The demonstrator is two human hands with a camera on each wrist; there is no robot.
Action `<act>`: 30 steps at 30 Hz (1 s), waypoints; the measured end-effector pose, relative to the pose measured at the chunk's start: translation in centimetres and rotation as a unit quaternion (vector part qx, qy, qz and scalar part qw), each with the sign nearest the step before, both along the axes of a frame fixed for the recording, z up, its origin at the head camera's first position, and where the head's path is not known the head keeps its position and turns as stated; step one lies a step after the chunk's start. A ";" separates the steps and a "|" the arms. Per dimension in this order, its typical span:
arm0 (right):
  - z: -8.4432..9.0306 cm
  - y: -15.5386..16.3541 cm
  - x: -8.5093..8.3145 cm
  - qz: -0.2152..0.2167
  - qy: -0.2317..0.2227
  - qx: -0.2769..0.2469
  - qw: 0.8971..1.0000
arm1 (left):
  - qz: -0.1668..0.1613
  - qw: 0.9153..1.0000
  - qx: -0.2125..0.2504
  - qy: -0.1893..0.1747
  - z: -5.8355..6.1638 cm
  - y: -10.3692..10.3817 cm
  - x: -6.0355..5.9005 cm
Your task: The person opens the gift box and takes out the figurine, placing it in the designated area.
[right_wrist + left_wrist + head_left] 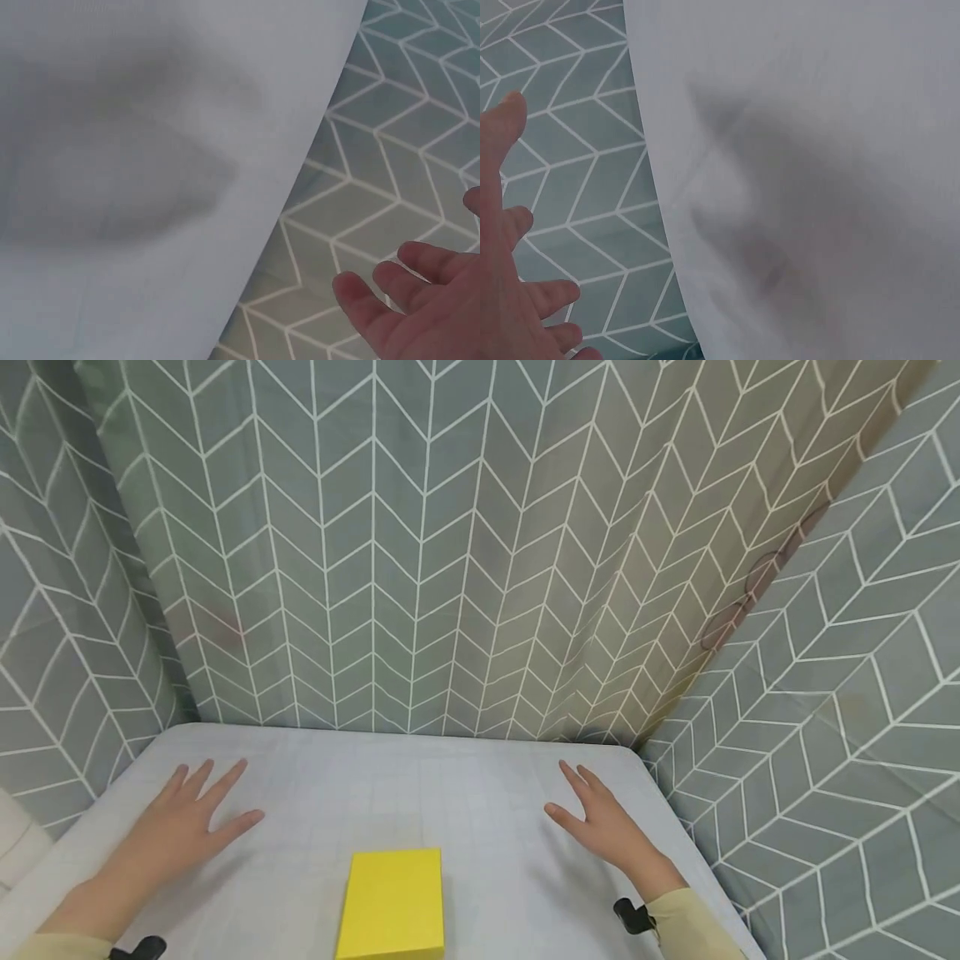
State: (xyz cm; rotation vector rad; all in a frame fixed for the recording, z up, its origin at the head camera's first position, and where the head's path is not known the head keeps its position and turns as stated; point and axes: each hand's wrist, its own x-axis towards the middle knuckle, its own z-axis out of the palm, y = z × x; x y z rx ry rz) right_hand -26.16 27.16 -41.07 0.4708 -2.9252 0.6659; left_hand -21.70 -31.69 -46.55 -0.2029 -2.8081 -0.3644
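A plain yellow box (393, 902) lies on the white-covered table (322, 793), low in the head view and partly cut off by its bottom edge. To its left, my left hand (176, 822) is held over the table with fingers spread and nothing in it. My right hand (603, 827) hovers on the other side, its fingers extended and apart, also holding nothing. Both hands cast soft shadows on the cover. In the left wrist view the left hand (525, 247) shows its loosely extended fingers; the right wrist view shows the right hand (420, 300) likewise.
Grey curtains (420, 543) with a white chevron pattern hang behind the table and along both sides. A white rounded object (18, 843) stands at the far left edge. Each wrist wears a black strap piece (633, 916) near a beige sleeve (693, 927).
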 end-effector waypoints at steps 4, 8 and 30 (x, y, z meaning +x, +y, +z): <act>-0.6 -1.9 0.7 0.020 0.013 -0.021 1.000 | -0.004 0.999 0.031 0.043 -0.6 1.0 1.1; -1.3 -3.6 1.7 0.030 0.015 -0.037 0.999 | 0.001 0.998 0.041 0.051 -0.8 2.1 2.0; -3.2 -11.0 5.8 0.085 -0.070 -0.100 0.989 | -0.007 0.977 0.151 -0.152 0.5 11.3 5.0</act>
